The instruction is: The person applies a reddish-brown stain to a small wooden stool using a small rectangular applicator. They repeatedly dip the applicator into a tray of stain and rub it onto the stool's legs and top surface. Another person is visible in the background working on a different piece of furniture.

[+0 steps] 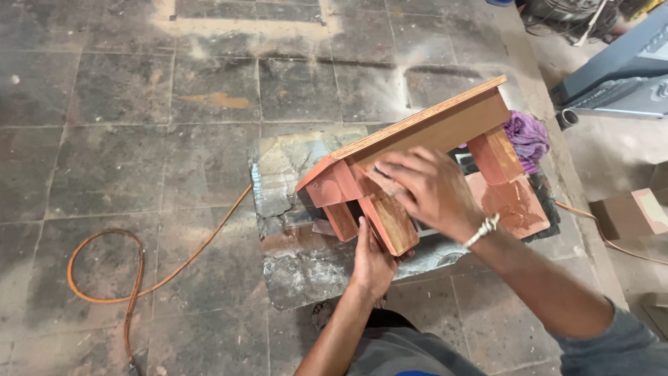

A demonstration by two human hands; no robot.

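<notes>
Grey stone floor (pixel 118 90), dusty and cracked along its tile seams, fills nearly the whole view and lies open on the left side and at the top. Nearest the camera, two bare forearms rise from grey sleeves at the bottom edge. Left hand (pixel 372 261) comes up from below, its grip clamped around the lower end of one leg of a small wooden stool (pixel 417 150), thumb on the near face. Right hand (pixel 424 188), with a pale thread band at the wrist, lies spread over the same corner of the stool from the right, fingers curled onto the leg and the rail, so its grip is closed on the wood too. That stool is tipped on its side, its flat top slanting up toward the right and its reddish-brown legs pointing toward the camera; it rests over a rough slab (pixel 292 209) stained with reddish paint, whose ragged left edge sits just beside an orange hose (pixel 139 278). This hose loops across the bare floor on the left and runs toward the slab. Beyond the stool's far end sits a bunched purple rag (pixel 527 136). Further right, a small wooden block (pixel 630 212) stands apart, and a grey machine (pixel 619 69) crowds the upper right corner.
</notes>
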